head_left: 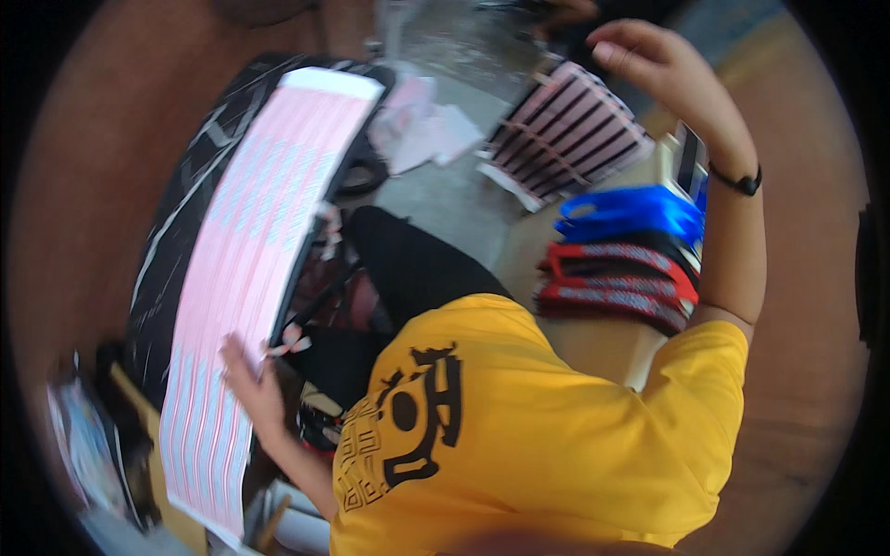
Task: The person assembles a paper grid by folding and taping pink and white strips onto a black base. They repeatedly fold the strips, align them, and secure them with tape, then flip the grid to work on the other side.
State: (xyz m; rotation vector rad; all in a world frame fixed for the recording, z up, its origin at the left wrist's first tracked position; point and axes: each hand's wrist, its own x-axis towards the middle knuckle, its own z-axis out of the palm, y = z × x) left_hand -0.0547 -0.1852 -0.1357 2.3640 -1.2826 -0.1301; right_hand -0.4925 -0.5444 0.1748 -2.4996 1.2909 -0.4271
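Observation:
A long pink sheet printed with pale striped columns lies along a black, white-veined tabletop. On its right edge, toward the near end, my left hand rests with fingers stretched out. My right hand is raised at the upper right, its fingers loosely bent and nothing visible in them. Below and left of that hand sits a bundle of pink strips with dark gaps between them. Nearer to me are a glossy blue folded bundle and red-and-black printed folded bundles.
Loose pink and white papers lie beyond the table's right edge. Small pink scraps hang by the edge beside my left hand. At the lower left stands a plastic-wrapped pile. A pale surface carries the folded bundles.

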